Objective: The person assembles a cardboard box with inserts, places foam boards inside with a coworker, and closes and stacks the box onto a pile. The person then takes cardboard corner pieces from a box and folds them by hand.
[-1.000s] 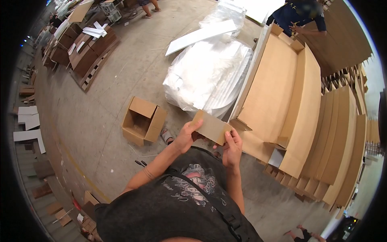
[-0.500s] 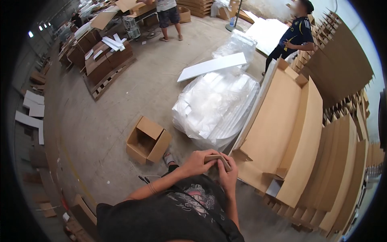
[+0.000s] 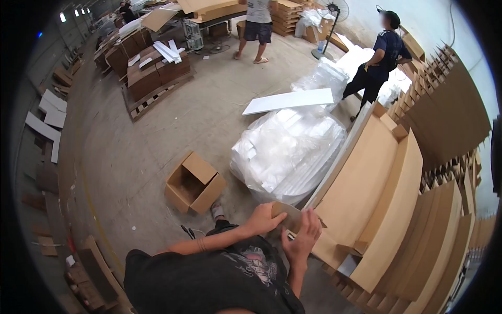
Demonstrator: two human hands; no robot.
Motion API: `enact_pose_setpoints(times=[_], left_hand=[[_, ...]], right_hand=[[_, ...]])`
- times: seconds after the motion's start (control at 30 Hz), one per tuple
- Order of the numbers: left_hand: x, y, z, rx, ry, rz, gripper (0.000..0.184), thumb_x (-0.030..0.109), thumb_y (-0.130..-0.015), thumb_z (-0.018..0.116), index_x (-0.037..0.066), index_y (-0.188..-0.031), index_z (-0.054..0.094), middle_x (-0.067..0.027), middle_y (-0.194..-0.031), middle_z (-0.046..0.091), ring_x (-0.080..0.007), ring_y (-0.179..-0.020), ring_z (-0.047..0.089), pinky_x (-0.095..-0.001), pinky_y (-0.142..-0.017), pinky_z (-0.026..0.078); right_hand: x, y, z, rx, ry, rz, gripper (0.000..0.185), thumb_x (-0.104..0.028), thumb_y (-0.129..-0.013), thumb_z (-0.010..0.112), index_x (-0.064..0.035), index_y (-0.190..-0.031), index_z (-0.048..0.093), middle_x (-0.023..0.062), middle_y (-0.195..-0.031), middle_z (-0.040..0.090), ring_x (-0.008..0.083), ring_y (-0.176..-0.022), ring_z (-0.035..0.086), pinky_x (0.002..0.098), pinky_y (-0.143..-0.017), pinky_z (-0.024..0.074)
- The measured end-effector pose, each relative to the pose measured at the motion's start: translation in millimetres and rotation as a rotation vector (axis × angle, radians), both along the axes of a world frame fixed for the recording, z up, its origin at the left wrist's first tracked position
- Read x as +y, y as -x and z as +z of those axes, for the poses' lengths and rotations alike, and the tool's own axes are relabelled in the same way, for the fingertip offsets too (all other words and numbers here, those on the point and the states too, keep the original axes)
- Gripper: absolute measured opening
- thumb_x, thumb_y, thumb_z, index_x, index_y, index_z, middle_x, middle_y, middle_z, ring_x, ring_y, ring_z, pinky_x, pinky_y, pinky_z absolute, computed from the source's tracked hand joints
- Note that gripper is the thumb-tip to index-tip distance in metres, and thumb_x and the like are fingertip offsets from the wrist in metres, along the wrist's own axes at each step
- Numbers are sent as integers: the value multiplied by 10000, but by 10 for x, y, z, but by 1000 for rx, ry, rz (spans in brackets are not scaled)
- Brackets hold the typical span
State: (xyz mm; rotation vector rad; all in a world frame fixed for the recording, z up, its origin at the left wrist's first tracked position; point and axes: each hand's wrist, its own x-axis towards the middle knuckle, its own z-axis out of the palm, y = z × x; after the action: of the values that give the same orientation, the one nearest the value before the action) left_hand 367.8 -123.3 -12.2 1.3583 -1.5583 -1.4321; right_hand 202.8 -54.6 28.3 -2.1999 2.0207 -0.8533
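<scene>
A small folded piece of cardboard (image 3: 291,215), brown with a greyish inner face, is held up in front of my body, beside the near end of a long open cardboard box. My left hand (image 3: 264,221) is closed on its left end, thumb against the near face. Around the right part curl the fingers of my right hand (image 3: 303,238), with the thumb apart and lower down. The long cardboard box (image 3: 351,186) lies open to my right, its side walls raised and a small flap at the near corner.
On the floor ahead are an open carton (image 3: 194,183) and a plastic-wrapped white bundle (image 3: 287,149) with a white board (image 3: 287,101) across it. Stacked flat cardboard (image 3: 413,230) lines the right. One person (image 3: 384,57) stands beyond the box; another (image 3: 257,26) is near the far table.
My right hand has lifted and its fingers have spread over the cardboard piece's right side. The piece now shows more of its face. The view has tilted up; the person at right has turned.
</scene>
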Motion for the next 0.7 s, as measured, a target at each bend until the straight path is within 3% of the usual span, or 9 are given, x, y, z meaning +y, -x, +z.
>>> enact_pose_setpoints(times=[0.03, 0.13, 0.37, 0.43, 0.47, 0.53, 0.57, 0.63, 0.7], left_hand=[[10, -13, 2, 3, 5, 12, 331, 189, -961, 741, 24, -1243, 688, -133, -1036, 771, -200, -902, 732, -354, -803, 571], [4, -72, 121, -159, 135, -137, 405, 207, -930, 709, 118, -1324, 676, -198, -1119, 756, -409, -1030, 723, -454, -922, 563], [46, -10, -111, -43, 176, -207, 396, 175, -927, 701, 80, -1310, 668, -191, -1199, 737, -373, -1096, 713, -440, -929, 560], [17, -32, -114, 70, 200, -260, 368, 181, -931, 691, 112, -1292, 662, -235, -1097, 731, -447, -1034, 688, -485, -881, 553], [32, -54, -115, 72, 198, -276, 368, 181, -931, 691, 112, -1292, 662, -235, -1097, 731, -447, -1034, 688, -485, -881, 553], [35, -79, -14, 259, -136, -314, 362, 182, -934, 691, 98, -1285, 658, -239, -1091, 729, -445, -1027, 692, -480, -881, 551], [35, -75, -31, 257, -131, -325, 362, 182, -934, 691, 98, -1285, 658, -239, -1091, 729, -445, -1027, 692, -480, -881, 551], [62, -66, -76, -26, 154, -338, 377, 141, -948, 693, 48, -1310, 651, -155, -1149, 740, -280, -1003, 721, -390, -891, 557], [66, -44, -84, -73, 169, -359, 373, 119, -955, 680, 46, -1319, 643, -129, -1145, 734, -248, -985, 711, -377, -876, 556]], right_hand=[[11, -7, -7, 3, 5, 12, 962, -225, -706, 915, -45, -1530, 451, 204, -1519, 482, 402, -1435, 427, 498, -1202, 333], [68, -66, -214, -72, -115, 14, 968, -269, -680, 919, -39, -1505, 467, 184, -1457, 542, 378, -1367, 498, 492, -1163, 370], [142, 48, -382, -14, -108, -21, 913, -285, -611, 934, -65, -1422, 576, 123, -1253, 670, 303, -1184, 620, 458, -1029, 429], [173, 90, -392, -59, -50, 1, 851, -324, -575, 948, -68, -1332, 657, 103, -1140, 716, 283, -1078, 670, 439, -982, 440], [178, 116, -393, -59, -51, -15, 851, -324, -575, 948, -68, -1332, 657, 103, -1140, 716, 283, -1078, 670, 439, -982, 440], [178, 184, -386, -88, 12, 63, 821, -349, -542, 955, -56, -1265, 698, 101, -1061, 735, 292, -989, 693, 444, -982, 448], [178, 186, -389, -87, 19, 52, 821, -349, -542, 955, -56, -1265, 698, 101, -1061, 735, 292, -989, 693, 444, -982, 448], [182, 162, -403, -79, -25, 38, 787, -349, -532, 955, -48, -1220, 720, 105, -1016, 743, 297, -933, 702, 437, -973, 461], [208, 175, -424, -75, -65, 29, 814, -353, -543, 951, -62, -1260, 699, 91, -1071, 743, 279, -976, 698, 438, -983, 457]])
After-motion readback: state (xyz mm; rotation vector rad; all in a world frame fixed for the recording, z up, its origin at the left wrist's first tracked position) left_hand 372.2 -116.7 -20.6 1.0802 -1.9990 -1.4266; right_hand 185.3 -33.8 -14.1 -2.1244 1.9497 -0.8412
